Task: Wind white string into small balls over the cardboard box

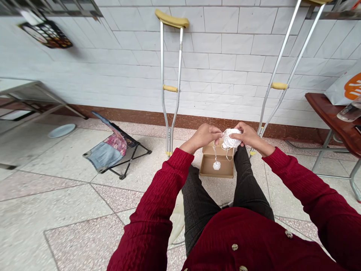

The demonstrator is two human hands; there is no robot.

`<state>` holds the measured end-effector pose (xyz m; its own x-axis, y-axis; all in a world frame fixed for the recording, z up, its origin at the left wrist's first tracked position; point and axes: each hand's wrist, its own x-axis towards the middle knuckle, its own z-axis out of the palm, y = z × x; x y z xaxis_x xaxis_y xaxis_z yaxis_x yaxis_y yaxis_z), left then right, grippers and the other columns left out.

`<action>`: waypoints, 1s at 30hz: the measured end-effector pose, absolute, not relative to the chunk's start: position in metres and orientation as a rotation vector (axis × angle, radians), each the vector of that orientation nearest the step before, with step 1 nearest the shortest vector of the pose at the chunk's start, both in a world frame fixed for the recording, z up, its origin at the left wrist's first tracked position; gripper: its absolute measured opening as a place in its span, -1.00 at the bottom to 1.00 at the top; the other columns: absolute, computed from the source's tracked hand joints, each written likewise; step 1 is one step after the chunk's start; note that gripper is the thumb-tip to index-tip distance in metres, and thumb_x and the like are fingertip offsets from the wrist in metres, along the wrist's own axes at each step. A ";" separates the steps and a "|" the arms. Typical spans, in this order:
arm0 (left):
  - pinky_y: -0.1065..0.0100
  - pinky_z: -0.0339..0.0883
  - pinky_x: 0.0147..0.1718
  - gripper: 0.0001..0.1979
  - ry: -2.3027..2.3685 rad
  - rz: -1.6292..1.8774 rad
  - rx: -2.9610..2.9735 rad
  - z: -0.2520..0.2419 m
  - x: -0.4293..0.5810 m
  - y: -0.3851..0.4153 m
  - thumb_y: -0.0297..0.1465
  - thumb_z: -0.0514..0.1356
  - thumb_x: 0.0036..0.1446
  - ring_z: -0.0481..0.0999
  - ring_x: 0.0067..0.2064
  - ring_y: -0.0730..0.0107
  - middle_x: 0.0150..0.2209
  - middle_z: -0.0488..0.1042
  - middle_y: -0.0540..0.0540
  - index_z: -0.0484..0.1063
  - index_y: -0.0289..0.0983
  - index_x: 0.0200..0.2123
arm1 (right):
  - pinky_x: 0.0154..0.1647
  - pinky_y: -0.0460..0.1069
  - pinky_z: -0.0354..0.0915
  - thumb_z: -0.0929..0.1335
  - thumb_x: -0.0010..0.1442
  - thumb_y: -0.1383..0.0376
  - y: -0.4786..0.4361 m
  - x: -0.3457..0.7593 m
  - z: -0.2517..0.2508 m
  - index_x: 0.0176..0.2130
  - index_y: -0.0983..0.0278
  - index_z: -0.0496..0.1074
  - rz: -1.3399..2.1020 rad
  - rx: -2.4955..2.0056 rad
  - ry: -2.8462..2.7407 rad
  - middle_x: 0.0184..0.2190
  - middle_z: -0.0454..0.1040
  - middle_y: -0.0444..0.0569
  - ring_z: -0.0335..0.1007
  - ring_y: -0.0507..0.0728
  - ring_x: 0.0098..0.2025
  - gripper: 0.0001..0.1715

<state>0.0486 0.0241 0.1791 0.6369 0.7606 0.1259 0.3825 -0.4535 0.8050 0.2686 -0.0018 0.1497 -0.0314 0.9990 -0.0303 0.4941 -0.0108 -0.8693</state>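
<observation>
Mid-frame, my right fingers (241, 132) wrap a white yarn bundle (230, 141), left fingers (217, 133) pinching its strand (215, 154). Seems soft, light; best held round its body.

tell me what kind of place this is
Likely a plain room in a home or small workshop: white tiled wall, speckled stone floor, a folding stool and two crutches leaning on the wall. The left hand and right hand hold a white bundle.
</observation>
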 end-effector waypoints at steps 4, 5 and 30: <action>0.40 0.29 -0.35 -0.68 0.834 0.564 1.982 0.170 0.039 0.021 -0.30 0.19 0.13 0.45 -0.47 0.43 -0.58 0.52 -0.04 0.50 -0.30 -0.61 | -0.63 -0.11 0.14 0.48 -0.07 0.04 0.001 0.275 0.158 -0.28 0.21 0.31 0.741 -1.655 -1.645 -0.40 0.44 -0.13 0.27 -0.01 -0.56 -0.54; 0.39 0.30 -0.34 -0.69 0.836 0.561 1.968 0.167 0.036 0.020 -0.29 0.20 0.12 0.45 -0.46 0.42 -0.57 0.52 -0.05 0.51 -0.30 -0.60 | -0.60 -0.11 0.13 0.48 -0.07 0.03 0.001 0.277 0.159 -0.28 0.21 0.32 0.680 -1.669 -1.655 -0.39 0.43 -0.13 0.28 0.01 -0.53 -0.54; 0.33 0.32 -0.13 -0.74 0.800 0.409 1.705 0.096 0.021 -0.006 -0.19 0.29 0.06 0.55 -0.27 0.31 -0.38 0.62 -0.12 0.59 -0.29 -0.44 | -0.34 0.02 0.17 0.40 0.04 0.07 0.013 0.276 0.219 -0.21 0.22 0.26 0.253 -1.479 -1.657 -0.31 0.35 -0.07 0.25 0.11 -0.31 -0.59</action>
<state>0.0208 -0.0058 0.0961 0.7070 0.6941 -0.1355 0.2960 -0.1164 0.9481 0.2760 0.0126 0.2193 0.0911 0.8820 0.4623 0.7036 0.2715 -0.6567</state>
